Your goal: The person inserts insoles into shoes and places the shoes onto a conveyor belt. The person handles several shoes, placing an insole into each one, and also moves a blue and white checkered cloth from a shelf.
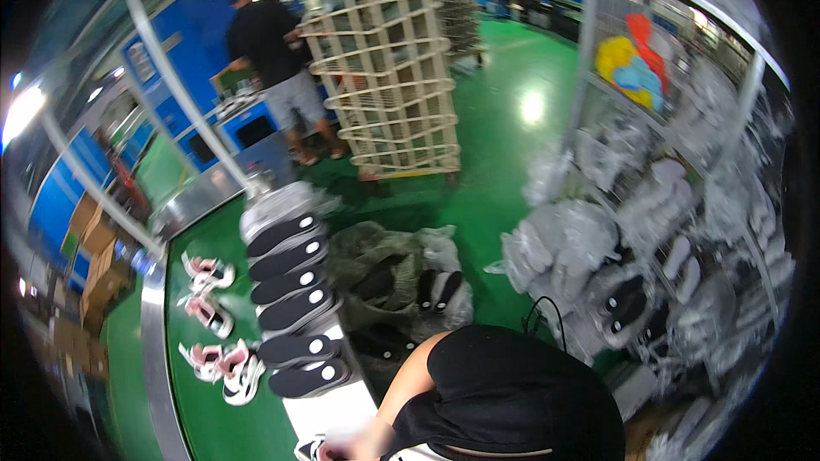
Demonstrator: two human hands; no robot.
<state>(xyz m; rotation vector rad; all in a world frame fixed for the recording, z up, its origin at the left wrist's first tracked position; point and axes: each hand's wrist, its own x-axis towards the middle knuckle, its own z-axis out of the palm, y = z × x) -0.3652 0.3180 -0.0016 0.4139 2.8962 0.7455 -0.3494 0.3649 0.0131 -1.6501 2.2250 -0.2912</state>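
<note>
At the lower edge, a bare arm from a black short sleeve reaches down and left; I take it for my right arm. My right hand (366,442) is blurred at the bottom of the view, its fingers not readable. Right beside it is part of a shoe (309,447), dark and white, cut off by the edge. Whether the hand grips it I cannot tell. My left hand does not show. Just beyond lie several black insoles (295,314) with white round spots, in a row along a white narrow bench (325,414).
Several pink-and-white sneakers (209,314) stand on a green belt (256,427) with a metal rim at left. Plastic bags of insoles (564,239) pile up at right. An open greenish sack (367,265) lies beyond. A caged cart (384,85) and a person (269,43) are farther off.
</note>
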